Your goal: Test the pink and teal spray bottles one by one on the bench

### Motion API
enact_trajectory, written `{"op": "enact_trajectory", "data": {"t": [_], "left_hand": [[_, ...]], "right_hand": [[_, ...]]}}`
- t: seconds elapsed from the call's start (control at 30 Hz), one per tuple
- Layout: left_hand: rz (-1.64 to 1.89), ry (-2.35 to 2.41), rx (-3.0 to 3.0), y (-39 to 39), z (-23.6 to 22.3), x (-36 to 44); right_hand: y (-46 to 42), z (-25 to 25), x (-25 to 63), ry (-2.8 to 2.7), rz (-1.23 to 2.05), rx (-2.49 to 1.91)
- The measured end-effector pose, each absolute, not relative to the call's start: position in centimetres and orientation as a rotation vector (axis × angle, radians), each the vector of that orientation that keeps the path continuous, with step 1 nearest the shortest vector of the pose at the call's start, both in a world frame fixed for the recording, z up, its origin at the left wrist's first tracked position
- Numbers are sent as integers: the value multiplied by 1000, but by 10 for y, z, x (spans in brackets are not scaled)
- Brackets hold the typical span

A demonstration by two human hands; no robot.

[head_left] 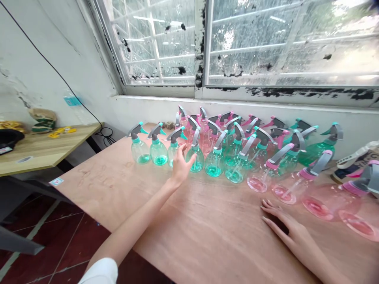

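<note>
My left hand (181, 165) is unclenched, its fingers parted around nothing, a green trigger spray bottle (171, 153) just beyond at 11 o'clock. My right hand (297, 232) lies slack on the wooden tabletop (219, 221), a pink trigger spray bottle (291, 187) at its 12 o'clock.

spray bottles (214, 162): glossy plastic | tabletop (207, 225): smooth matt wood

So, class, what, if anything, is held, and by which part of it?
Nothing is visibly held: the left grip is open in front of a green spray bottle, and the right grip rests on the table.
</note>
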State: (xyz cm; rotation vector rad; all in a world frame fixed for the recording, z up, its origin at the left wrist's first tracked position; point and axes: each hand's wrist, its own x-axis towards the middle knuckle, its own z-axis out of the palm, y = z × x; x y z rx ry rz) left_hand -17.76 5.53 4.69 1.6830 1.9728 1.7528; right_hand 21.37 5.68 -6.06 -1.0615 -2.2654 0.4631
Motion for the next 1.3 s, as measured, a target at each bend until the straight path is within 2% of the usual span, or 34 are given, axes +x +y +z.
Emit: {"op": "enact_trajectory", "data": {"t": [0.27, 0.53, 0.83, 1.07, 1.3], "left_hand": [[1574, 2160, 1614, 90, 60, -168], [1384, 2168, 1694, 37, 66, -173], [1176, 1783, 1842, -34, 72, -116], [1055, 1486, 1987, -20, 62, -69], [1012, 1300, 1975, 7, 77, -61]], "right_hand": [[60, -67, 215, -2271, 441, -1027], [58, -63, 212, -2287, 476, -1039], [52, -41, 204, -2274, 523, -1040], [53, -30, 201, -2281, 529, -1030], [54, -25, 201, -2292, 538, -1050]]}}
